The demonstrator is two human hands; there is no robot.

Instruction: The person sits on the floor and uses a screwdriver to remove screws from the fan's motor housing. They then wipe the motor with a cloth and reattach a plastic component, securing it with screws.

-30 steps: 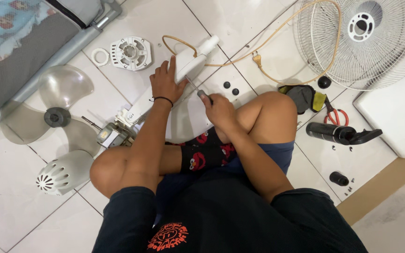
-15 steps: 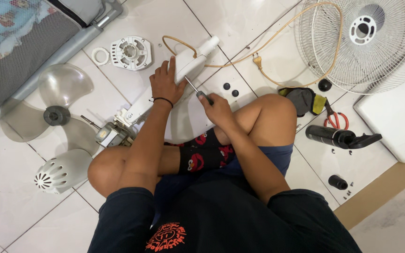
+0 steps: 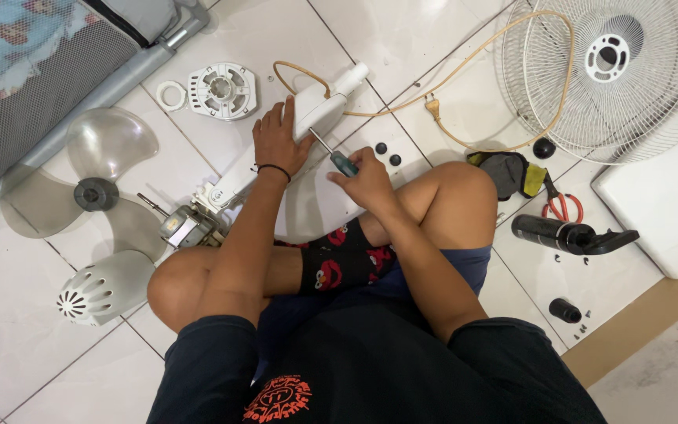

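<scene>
A person sits cross-legged on a white tiled floor [image 3: 449,47], knees spread wide. The right hand [image 3: 366,177] is closed around a green-handled screwdriver [image 3: 331,153], whose tip meets the white fan neck housing [image 3: 308,118]; the left hand [image 3: 276,141] lies flat on that housing with fingers spread, pinning it just ahead of the shins. The fan looks largely dismantled: the bare motor [image 3: 186,228] is exposed at the housing's near end, and the rear motor cover [image 3: 96,290], clear blade [image 3: 92,188], front ring plate [image 3: 221,90] and wire grille [image 3: 606,71] lie apart (some screws probably remain). Loose parts crowd both sides; a bed frame [image 3: 96,94] bounds the far left, and a cord [image 3: 464,78] loops ahead.
</scene>
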